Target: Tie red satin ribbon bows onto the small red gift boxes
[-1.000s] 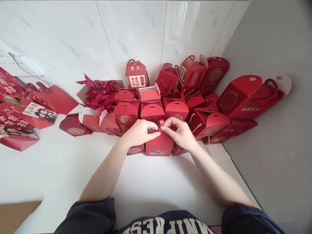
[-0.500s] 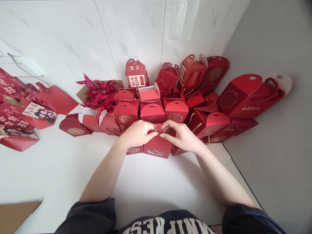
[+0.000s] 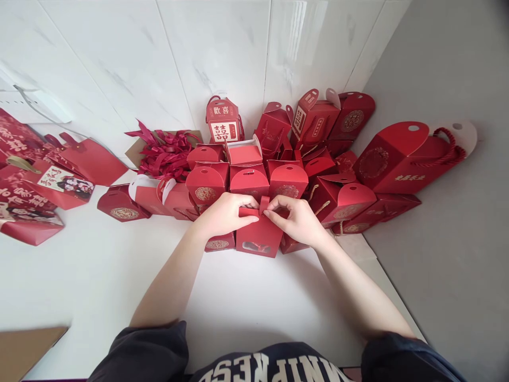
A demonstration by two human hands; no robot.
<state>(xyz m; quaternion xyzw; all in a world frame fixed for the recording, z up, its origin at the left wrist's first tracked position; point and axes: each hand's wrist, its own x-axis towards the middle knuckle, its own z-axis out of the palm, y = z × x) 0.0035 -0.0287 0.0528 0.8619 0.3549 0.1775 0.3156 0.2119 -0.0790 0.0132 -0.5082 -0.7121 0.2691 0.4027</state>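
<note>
A red gift box (image 3: pixel 259 241) with a small oval window low on its front stands before me, among other boxes. A narrow red ribbon loop (image 3: pixel 264 203) sticks up at its top edge. My right hand (image 3: pixel 298 220) pinches the base of this ribbon between thumb and forefinger. From the other side, my left hand (image 3: pixel 225 215) holds the box's top, thumb on the front and curled fingers behind; the exact contact of those fingertips is partly hidden.
Red boxes (image 3: pixel 207 185) crowd behind and beside my hands. A cardboard box holds dark red ribbons (image 3: pixel 165 154). Red gift bags (image 3: pixel 93 159) lie at the left; a large corded box (image 3: pixel 397 159) stands by the grey wall (image 3: pixel 445 239). Brown cardboard (image 3: pixel 29 350) lies front left.
My left thumb and fingers have parted from the ribbon loop and spread slightly. The loop now rises higher and narrower beside my right fingertips. The boxes stand as before.
</note>
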